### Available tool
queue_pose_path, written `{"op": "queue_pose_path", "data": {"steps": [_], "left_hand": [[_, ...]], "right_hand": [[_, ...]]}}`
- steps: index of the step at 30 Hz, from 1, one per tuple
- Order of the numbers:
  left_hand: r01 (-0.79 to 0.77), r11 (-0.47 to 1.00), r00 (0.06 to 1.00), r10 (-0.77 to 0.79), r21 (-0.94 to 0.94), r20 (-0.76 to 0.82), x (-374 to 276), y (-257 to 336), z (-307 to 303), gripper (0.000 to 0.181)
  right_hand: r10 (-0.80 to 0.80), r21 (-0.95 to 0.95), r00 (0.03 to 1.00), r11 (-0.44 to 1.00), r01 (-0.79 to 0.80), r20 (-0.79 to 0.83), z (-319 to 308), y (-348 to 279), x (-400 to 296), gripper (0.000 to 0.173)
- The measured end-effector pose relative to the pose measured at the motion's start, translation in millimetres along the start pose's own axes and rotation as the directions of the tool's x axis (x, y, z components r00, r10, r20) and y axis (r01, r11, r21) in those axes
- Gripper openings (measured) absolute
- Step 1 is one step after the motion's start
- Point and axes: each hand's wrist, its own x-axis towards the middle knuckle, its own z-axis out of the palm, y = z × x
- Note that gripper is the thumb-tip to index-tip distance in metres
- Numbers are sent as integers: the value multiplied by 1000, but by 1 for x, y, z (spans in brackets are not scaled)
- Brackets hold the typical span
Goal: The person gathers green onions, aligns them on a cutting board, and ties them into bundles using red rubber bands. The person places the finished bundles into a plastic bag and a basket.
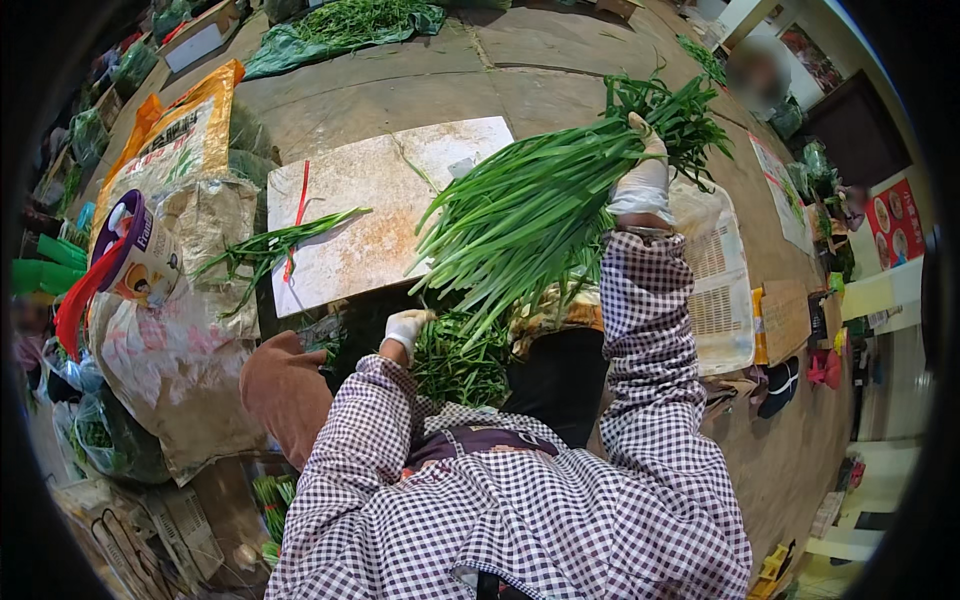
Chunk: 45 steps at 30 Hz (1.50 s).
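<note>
My right hand (646,161), in a white glove, is closed around a large bunch of long flat green leaves (525,202) that look like garlic chives. The bunch fans out to the left over a stained white board (360,225). My left hand (409,326), also gloved, is at the board's near edge beside the lower leaf tips; whether its curled fingers pinch anything is unclear. Below it, a heap of loose greens (461,364) lies by my lap. On the board's left side are a red strip (298,217) and a few stalks (289,244) that overhang its edge.
A purple-rimmed bucket (154,259) with red strips stands on woven sacks (180,375) at left. To the right is a pale plastic crate (716,277). Greens lie on a green sheet (330,41) farther off. A blurred person (757,75) is at upper right.
</note>
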Motion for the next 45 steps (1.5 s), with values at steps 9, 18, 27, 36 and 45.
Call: {"op": "queue_pose_path", "data": {"steps": [9,18,27,36,45], "left_hand": [[60,916,830,175,-397,530,-7,9,88,66],[-54,927,948,-68,370,310,-14,1,78,42],[245,814,853,78,-527,517,-62,36,120,73],[208,676,966,-27,-707,258,-32,13,128,20],[262,887,965,-252,-381,77,-7,-27,80,31]], "right_hand": [[4,28,999,1000,-3,-52,7,8,-6,13],[-34,47,999,998,36,-32,20,1,-20,15],[-158,85,985,983,164,-66,21,6,-18,15],[-123,49,987,990,128,-100,27,17,-20,19],[-90,69,993,993,95,-72,30,9,-24,17]]}}
